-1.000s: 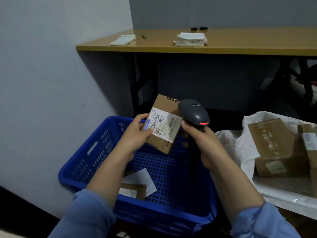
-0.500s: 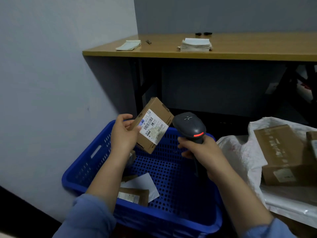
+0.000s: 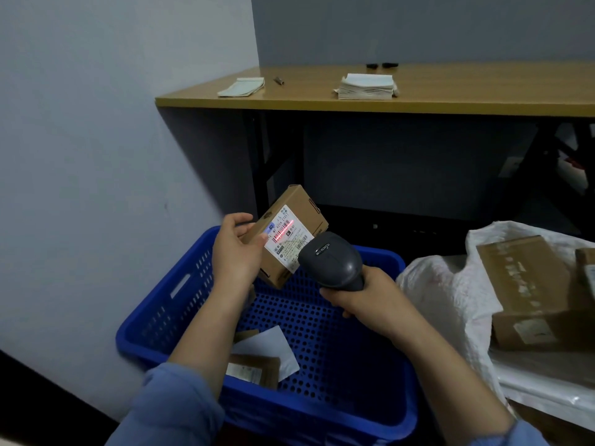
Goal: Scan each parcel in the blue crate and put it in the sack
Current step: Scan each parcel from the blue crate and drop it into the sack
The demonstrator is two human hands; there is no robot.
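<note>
My left hand point(image 3: 236, 252) grips a small brown cardboard parcel point(image 3: 297, 217) above the blue crate point(image 3: 180, 304), its white label tilted toward me. A red scan line glows across the label's barcode. My right hand point(image 3: 370, 299) holds the handle of a dark grey barcode scanner point(image 3: 331, 260), whose head points at the label from just below and to the right. On the crate floor lie another small brown parcel point(image 3: 257, 370) and a white paper slip point(image 3: 270, 346). The white sack point(image 3: 450, 300) lies open at the right with larger brown boxes point(image 3: 528, 291) inside.
A wooden table point(image 3: 418, 101) stands behind the crate, with a stack of white papers point(image 3: 367, 86), a thin pad point(image 3: 241, 86) and small dark items on it. A grey wall runs along the left. Black table legs and dark space lie under the tabletop.
The parcel has turned so that its label faces the scanner more squarely. The scanner head has come close to the label, and a red scan line now shows on the barcode.
</note>
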